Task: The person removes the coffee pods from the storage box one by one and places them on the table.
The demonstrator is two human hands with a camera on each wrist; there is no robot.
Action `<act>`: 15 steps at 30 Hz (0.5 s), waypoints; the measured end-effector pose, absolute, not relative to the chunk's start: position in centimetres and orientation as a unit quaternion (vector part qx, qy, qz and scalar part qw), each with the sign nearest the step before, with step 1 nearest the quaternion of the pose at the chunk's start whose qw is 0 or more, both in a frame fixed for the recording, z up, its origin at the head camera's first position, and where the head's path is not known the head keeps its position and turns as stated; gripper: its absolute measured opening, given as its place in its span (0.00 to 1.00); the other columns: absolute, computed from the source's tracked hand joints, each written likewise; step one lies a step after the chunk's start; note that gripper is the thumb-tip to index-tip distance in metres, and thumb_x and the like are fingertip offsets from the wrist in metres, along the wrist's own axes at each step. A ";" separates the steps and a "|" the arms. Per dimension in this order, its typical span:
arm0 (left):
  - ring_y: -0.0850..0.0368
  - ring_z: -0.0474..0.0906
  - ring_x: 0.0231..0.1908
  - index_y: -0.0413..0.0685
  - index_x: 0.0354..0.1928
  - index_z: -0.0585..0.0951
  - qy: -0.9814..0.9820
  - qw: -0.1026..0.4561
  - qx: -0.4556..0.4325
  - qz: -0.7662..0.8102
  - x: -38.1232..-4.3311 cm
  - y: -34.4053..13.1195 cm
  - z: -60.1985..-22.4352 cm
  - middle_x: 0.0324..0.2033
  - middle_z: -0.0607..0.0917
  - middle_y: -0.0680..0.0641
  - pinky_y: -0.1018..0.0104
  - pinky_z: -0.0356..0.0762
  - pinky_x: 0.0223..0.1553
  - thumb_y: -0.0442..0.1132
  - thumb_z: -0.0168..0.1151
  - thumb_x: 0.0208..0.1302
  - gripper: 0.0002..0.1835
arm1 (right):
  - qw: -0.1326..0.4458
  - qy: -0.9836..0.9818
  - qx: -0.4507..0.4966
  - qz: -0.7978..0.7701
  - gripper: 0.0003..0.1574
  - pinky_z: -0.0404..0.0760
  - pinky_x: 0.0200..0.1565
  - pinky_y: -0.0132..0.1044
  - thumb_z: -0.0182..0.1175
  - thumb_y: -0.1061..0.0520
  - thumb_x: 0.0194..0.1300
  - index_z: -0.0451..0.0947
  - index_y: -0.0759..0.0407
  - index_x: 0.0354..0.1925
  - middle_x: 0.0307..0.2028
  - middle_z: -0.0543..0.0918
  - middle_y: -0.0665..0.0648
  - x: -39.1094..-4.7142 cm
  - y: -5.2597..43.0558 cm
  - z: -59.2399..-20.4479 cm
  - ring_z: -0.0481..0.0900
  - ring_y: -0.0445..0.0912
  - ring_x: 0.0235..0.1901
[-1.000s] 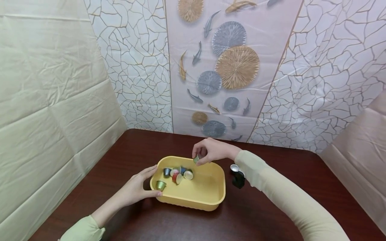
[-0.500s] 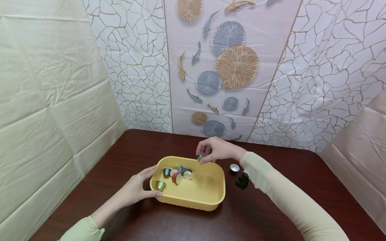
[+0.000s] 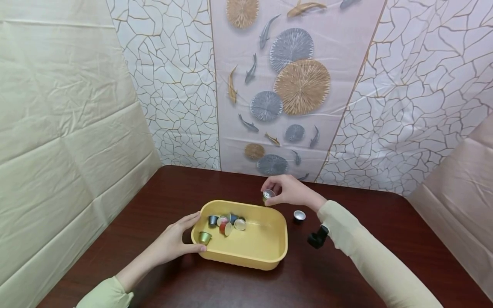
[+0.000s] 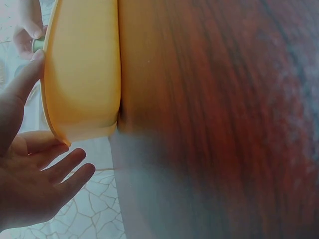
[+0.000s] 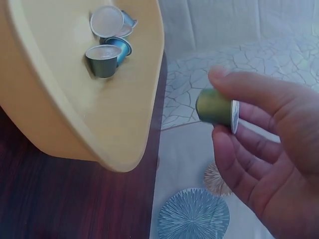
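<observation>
My right hand (image 3: 292, 191) pinches a green coffee capsule (image 5: 213, 107) between thumb and fingertips, its silver lid toward the palm in the right wrist view. This hand is just past the far rim of a yellow bin (image 3: 240, 260), above the table. My left hand (image 3: 173, 240) holds the bin's left end, thumb on the near rim and fingers at the far left corner. Inside, a green capsule (image 3: 205, 238) lies in the near left corner. Behind it cluster a dark blue capsule (image 3: 212, 220), a red capsule (image 3: 225, 228) and several others, partly overlapping.
A silver-lidded capsule (image 3: 299, 215) stands on the dark brown table (image 3: 346, 256), right of the bin. A black wrist camera (image 3: 318, 237) hangs below the right sleeve (image 3: 358, 239). Patterned cloth (image 3: 185, 94) rises behind the table.
My right hand has moved right with the green capsule, from over the bin's far rim to beyond it. The capsule's silver lid now shows. The left hand and bin stay put.
</observation>
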State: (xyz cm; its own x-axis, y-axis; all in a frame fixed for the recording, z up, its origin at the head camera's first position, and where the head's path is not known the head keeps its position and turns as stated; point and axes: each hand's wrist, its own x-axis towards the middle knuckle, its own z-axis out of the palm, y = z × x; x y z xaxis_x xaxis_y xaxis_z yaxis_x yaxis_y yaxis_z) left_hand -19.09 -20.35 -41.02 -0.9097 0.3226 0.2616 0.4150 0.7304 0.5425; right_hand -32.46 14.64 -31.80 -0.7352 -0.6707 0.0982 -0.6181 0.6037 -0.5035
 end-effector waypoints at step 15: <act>0.39 0.68 0.69 0.35 0.68 0.70 -0.927 0.071 -0.195 -0.313 -19.1 -20.3 -40.9 0.70 0.71 0.39 0.41 0.70 0.64 0.57 0.76 0.49 0.49 | -0.003 0.916 -0.273 -0.293 0.24 0.79 0.43 0.42 0.72 0.48 0.58 0.84 0.48 0.53 0.46 0.83 0.55 -31.9 18.0 -32.4 0.79 0.47 0.39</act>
State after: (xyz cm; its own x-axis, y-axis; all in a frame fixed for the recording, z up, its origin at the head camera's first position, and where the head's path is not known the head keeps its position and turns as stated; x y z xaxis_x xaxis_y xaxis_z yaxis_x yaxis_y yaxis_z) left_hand -19.08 -20.26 -40.91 -0.9136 0.3179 0.2534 0.4064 0.7280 0.5521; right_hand -31.93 18.04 -32.37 -0.8509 -0.4984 0.1659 -0.5021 0.6788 -0.5359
